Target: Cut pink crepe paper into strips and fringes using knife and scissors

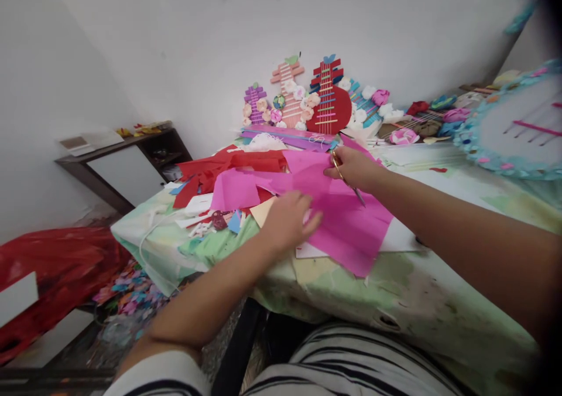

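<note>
Pink paper (pixel 351 226) lies spread over a white board near the table's front edge, and its left part reaches over red paper (pixel 211 173). My right hand (pixel 346 166) is closed on gold-handled scissors (pixel 356 193), whose blades point down and toward the front above the pink sheet. My left hand (pixel 292 220), blurred by motion, is over the left side of the pink paper with its fingers apart. Nothing shows between those fingers.
Decorated instrument shapes (pixel 331 106) lean on the wall at the back. Paper scraps (pixel 235 223) lie left of my left hand. A blue-rimmed round piece (pixel 518 126) stands at the right. A low cabinet (pixel 118 167) is beyond the table's left end.
</note>
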### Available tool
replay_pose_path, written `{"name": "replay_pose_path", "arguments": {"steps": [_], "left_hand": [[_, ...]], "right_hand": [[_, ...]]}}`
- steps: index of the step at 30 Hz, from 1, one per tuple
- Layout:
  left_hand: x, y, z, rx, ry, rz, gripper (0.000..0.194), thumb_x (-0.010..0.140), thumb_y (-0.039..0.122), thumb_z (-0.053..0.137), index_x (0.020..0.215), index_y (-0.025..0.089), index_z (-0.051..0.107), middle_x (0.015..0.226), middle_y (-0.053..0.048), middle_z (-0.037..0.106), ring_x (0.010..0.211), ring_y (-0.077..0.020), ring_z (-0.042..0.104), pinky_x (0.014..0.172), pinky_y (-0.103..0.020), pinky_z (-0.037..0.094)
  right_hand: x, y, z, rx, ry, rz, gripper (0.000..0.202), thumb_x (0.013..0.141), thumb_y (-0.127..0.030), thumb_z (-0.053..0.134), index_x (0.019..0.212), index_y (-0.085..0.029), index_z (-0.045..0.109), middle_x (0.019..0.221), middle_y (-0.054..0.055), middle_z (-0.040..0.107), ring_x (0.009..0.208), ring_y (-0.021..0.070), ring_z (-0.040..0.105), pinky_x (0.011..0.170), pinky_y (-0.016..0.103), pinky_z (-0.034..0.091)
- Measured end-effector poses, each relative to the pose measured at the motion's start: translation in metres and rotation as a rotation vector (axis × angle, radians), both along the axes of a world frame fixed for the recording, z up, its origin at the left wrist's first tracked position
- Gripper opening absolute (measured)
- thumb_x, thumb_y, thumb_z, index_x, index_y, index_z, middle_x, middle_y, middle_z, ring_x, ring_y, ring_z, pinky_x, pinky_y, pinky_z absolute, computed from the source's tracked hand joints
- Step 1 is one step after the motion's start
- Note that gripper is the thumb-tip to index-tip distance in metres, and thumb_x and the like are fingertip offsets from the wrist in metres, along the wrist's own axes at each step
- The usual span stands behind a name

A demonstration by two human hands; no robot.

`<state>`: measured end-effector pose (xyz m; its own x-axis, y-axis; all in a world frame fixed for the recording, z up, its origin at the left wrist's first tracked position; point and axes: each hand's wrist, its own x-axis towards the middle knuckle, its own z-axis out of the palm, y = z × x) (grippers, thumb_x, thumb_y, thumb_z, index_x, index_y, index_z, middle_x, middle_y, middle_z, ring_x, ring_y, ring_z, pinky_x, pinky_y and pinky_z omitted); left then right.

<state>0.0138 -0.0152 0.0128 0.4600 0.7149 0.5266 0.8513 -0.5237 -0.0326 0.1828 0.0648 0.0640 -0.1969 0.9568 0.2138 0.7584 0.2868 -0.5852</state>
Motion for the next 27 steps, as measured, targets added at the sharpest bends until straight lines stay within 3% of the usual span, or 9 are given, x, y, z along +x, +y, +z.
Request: {"name": "replay_pose_path", "arguments": {"steps": [2, 5, 11, 15, 18, 21, 24, 27], "left_hand": [[-0.001, -0.018, -0.018, -0.132, 0.144, -0.062, 0.049, 0.078, 0.050, 0.043, 0.108, 0.013, 0.051, 0.108, -0.014, 0.054, 0.099, -0.0259, 0.049, 0.084, -0.039, 0.038], [0.001, -0.035, -0.026, -0.265, 0.265, -0.139, 0.060, 0.079, 0.058, 0.034, 0.120, 0.015, 0.045, 0.125, -0.015, 0.045, 0.114, -0.0284, 0.041, 0.095, -0.045, 0.029], [0.016, -0.052, -0.021, -0.311, 0.285, -0.181, 0.065, 0.079, 0.061, 0.029, 0.121, 0.014, 0.044, 0.120, -0.017, 0.048, 0.113, -0.0286, 0.040, 0.096, -0.048, 0.024], [0.026, -0.069, -0.023, -0.287, 0.263, -0.180, 0.058, 0.079, 0.059, 0.033, 0.115, 0.016, 0.048, 0.116, -0.015, 0.050, 0.106, -0.0280, 0.044, 0.095, -0.050, 0.024], [0.032, -0.080, -0.020, -0.291, 0.249, -0.186, 0.055, 0.077, 0.059, 0.038, 0.110, 0.017, 0.051, 0.107, -0.012, 0.054, 0.099, -0.0277, 0.047, 0.090, -0.049, 0.030], [0.031, -0.077, -0.007, -0.301, 0.210, -0.144, 0.048, 0.079, 0.057, 0.037, 0.101, 0.018, 0.054, 0.089, -0.009, 0.058, 0.087, -0.0254, 0.051, 0.078, -0.042, 0.039], [0.021, -0.057, 0.008, -0.249, 0.131, 0.042, 0.038, 0.085, 0.046, 0.033, 0.095, 0.016, 0.054, 0.083, -0.008, 0.059, 0.081, -0.0224, 0.053, 0.073, -0.036, 0.041], [0.006, -0.032, 0.011, -0.248, 0.157, 0.208, 0.037, 0.083, 0.045, 0.036, 0.094, 0.015, 0.054, 0.088, -0.010, 0.059, 0.087, -0.0241, 0.053, 0.075, -0.036, 0.041]], "right_hand": [[0.000, 0.000, 0.001, 0.010, -0.027, 0.027, 0.020, 0.063, -0.024, 0.058, 0.068, -0.019, 0.039, 0.052, -0.005, 0.039, 0.049, 0.0078, 0.038, 0.048, 0.023, 0.028], [0.002, 0.000, 0.003, 0.004, -0.075, 0.033, 0.020, 0.064, -0.028, 0.059, 0.069, -0.018, 0.043, 0.057, -0.003, 0.046, 0.049, 0.0080, 0.041, 0.048, 0.022, 0.030], [0.005, -0.013, 0.024, 0.067, -0.257, -0.083, 0.040, 0.067, -0.057, 0.049, 0.064, -0.017, 0.049, 0.055, 0.003, 0.051, 0.053, 0.0131, 0.047, 0.049, 0.026, 0.031], [0.008, -0.023, 0.037, 0.120, -0.445, -0.030, 0.045, 0.064, -0.062, 0.050, 0.062, -0.017, 0.050, 0.054, 0.005, 0.050, 0.055, 0.0157, 0.048, 0.050, 0.027, 0.030], [0.008, -0.026, 0.034, 0.085, -0.574, 0.035, 0.046, 0.062, -0.064, 0.051, 0.066, -0.017, 0.052, 0.061, 0.007, 0.054, 0.059, 0.0179, 0.050, 0.052, 0.028, 0.031], [0.004, -0.026, 0.024, 0.023, -0.653, 0.086, 0.049, 0.061, -0.064, 0.051, 0.070, -0.016, 0.054, 0.067, 0.009, 0.057, 0.061, 0.0194, 0.052, 0.051, 0.028, 0.031], [-0.002, -0.025, 0.013, 0.013, -0.700, 0.147, 0.046, 0.061, -0.060, 0.054, 0.074, -0.016, 0.056, 0.071, 0.010, 0.059, 0.064, 0.0203, 0.054, 0.050, 0.027, 0.032], [-0.010, -0.028, 0.002, 0.032, -0.698, 0.239, 0.037, 0.061, -0.047, 0.058, 0.083, -0.017, 0.056, 0.079, 0.009, 0.062, 0.069, 0.0191, 0.056, 0.050, 0.025, 0.033]]}}
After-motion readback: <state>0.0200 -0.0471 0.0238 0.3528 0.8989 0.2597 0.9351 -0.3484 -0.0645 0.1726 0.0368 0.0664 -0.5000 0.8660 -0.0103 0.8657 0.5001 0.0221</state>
